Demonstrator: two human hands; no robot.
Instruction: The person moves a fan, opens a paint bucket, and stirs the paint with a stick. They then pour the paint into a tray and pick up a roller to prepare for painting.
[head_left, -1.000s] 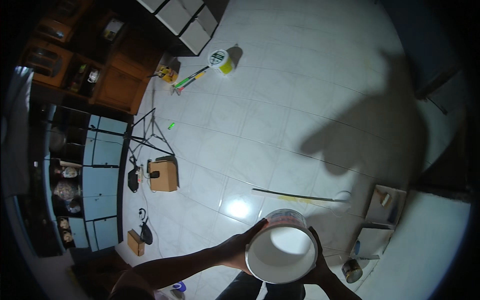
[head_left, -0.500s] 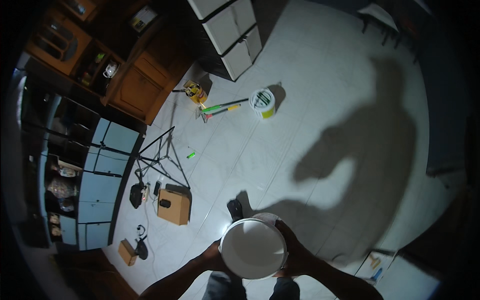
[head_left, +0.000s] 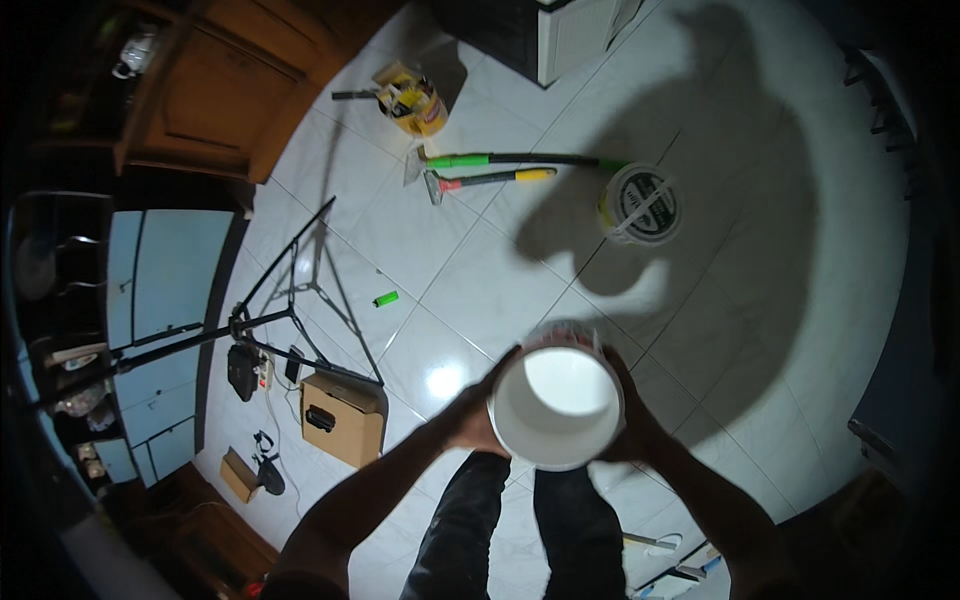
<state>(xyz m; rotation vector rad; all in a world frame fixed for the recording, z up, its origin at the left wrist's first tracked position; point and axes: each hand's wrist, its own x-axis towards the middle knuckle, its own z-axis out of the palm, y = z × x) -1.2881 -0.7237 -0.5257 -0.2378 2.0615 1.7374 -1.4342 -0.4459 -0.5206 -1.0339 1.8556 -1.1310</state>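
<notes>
Between my two hands is a white round bucket (head_left: 556,410), its open mouth facing up toward me. Its inside is white and looks bare, brightly lit on the far wall. My left hand (head_left: 482,412) grips the left side, and my right hand (head_left: 622,415) grips the right side; some fingers are hidden behind the wall. Beyond it on the floor stands another white bucket (head_left: 643,205) with a dark printed lid and a handle. Left of that lie a long-handled scraper (head_left: 470,160) with a green grip and a shorter scraper (head_left: 490,182) in red, black and yellow.
A yellow tub (head_left: 418,108) stuffed with items stands farther off. At left are a black tripod (head_left: 292,270), a cardboard box (head_left: 345,425) with a black object on it, and blue cabinets (head_left: 165,270). A small green object (head_left: 386,299) lies on the tiles.
The bucket in my hands has moved forward and right in view, with my arms stretched farther out. My view has shifted, so the floor things look larger and my legs show more.
</notes>
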